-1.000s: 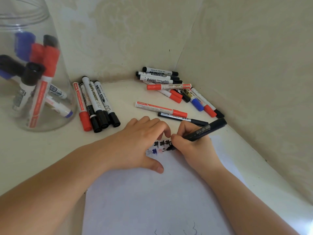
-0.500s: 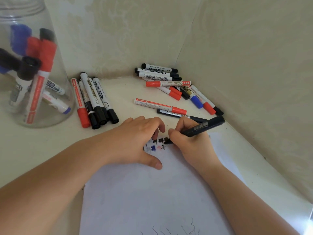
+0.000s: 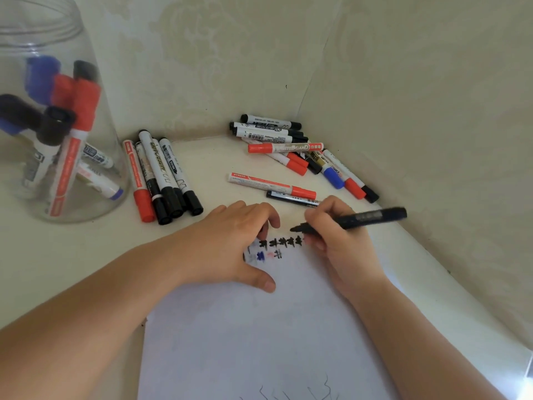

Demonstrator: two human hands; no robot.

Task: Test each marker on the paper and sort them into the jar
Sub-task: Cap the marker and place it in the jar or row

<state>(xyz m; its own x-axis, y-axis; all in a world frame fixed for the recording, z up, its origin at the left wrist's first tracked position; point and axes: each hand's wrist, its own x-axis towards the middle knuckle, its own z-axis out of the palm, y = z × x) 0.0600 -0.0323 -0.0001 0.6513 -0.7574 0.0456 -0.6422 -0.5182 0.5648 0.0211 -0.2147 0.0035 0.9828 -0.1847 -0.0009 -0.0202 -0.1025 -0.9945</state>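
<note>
Paper (image 3: 259, 342) flat at the near edge of the surface (image 3: 57, 255), pinned by the left hand (image 3: 227, 249), fingers relaxed and spread. Right hand (image 3: 337, 243), fingers pinching a black marker (image 3: 363, 218), tip just above a row of black test marks (image 3: 281, 243). Jar (image 3: 57, 125) at the far left corner, holding several markers. Four capped markers (image 3: 161, 180) beside it. Loose pile (image 3: 297, 151) in the far right corner, one labelled "WHITEBOARD".

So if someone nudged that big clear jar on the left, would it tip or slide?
The jar widens toward its base, so it would probably slide rather than tip. It looks like thin clear plastic holding only a few markers, so likely light. Those markers lean loosely and would probably rattle.
</note>
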